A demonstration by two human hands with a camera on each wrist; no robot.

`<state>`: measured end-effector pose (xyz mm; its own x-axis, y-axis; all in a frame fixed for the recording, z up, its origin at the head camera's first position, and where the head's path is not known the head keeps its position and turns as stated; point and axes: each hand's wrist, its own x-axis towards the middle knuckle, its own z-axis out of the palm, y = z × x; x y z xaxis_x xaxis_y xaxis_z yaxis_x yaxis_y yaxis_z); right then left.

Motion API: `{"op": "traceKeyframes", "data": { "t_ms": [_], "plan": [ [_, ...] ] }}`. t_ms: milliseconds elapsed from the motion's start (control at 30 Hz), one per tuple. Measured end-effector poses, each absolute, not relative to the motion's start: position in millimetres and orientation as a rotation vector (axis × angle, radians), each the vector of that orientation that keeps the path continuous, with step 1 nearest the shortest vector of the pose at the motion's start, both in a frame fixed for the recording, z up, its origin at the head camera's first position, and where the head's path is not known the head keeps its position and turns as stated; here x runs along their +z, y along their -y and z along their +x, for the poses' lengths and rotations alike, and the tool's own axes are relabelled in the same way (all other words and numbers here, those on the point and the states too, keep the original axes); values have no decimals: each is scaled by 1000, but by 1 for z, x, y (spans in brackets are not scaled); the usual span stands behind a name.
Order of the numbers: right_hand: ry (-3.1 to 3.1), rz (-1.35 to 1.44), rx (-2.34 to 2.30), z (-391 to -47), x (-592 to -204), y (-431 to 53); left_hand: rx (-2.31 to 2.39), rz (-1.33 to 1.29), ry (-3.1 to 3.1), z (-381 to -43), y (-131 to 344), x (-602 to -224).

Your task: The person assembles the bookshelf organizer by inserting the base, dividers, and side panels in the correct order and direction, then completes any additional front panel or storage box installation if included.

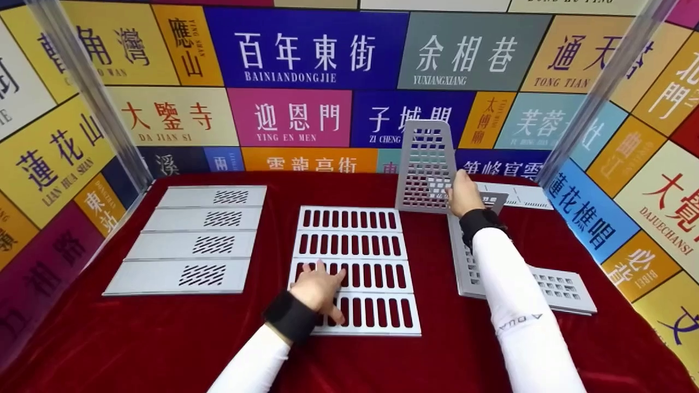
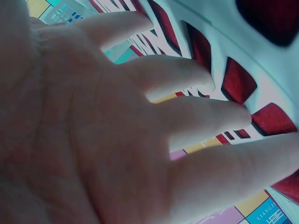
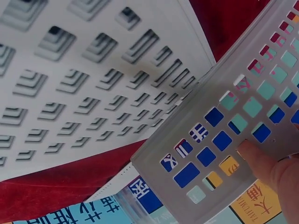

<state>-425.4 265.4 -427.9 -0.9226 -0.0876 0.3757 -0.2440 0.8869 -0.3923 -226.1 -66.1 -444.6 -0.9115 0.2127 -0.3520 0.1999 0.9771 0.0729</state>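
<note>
Beyond the slotted panels (image 1: 355, 259), the right hand (image 1: 466, 194) grips a holed plate (image 1: 426, 166) (long axis upright); the left hand (image 1: 318, 288) spreads wide over them.

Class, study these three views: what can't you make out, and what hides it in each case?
Head view: several slots of the slotted panels, covered by the left hand.
Head view: part of the perforated plate stack, behind the right sleeve.
Left wrist view: the lowest finger's tip, cut off by the right edge.
Right wrist view: most of the right hand, cut off by the right edge.
</note>
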Motion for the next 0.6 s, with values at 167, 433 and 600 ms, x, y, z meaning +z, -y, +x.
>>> {"op": "traceKeyframes", "data": {
  "t_ms": [167,433,600],
  "plan": [
    [2768,249,662,-426,-423,-267,52,277,-2734,-227,65,-444],
    [2782,266,694,-426,-419,-266,94,250,-2718,-228,64,-443],
    [2822,268,695,-428,-420,-265,80,245,-2704,-227,64,-444]
  ]
}}
